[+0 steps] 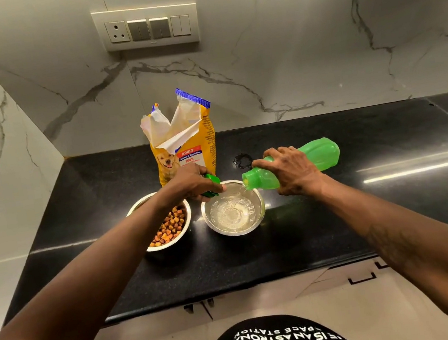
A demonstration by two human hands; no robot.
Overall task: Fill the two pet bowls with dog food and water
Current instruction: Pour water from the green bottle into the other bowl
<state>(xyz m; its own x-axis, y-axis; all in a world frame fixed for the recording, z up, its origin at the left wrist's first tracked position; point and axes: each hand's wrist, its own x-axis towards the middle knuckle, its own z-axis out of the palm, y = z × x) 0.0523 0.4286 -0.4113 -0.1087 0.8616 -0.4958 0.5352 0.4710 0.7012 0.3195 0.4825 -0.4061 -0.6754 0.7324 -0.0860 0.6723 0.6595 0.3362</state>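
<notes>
Head view, looking down on a black tabletop (338,211). Two steel bowls sit side by side near its front edge. The left bowl (186,218) holds brown and orange kibble. The right bowl (261,207) holds clear, rippling water. The right hand (289,172) is wrapped around a tilted green bottle (316,157), pouring. The left hand (193,184) is clamped on a green cap (212,178). A torn-open yellow dog food bag (185,146) stands upright just behind the bowls.

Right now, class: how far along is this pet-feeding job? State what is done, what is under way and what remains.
Done: the left bowl holds kibble, beside the opened dog food bag. Under way: the right hand tips the green bottle, pouring water into the right bowl; the left hand holds its green cap. Left: finish filling, recap.
</notes>
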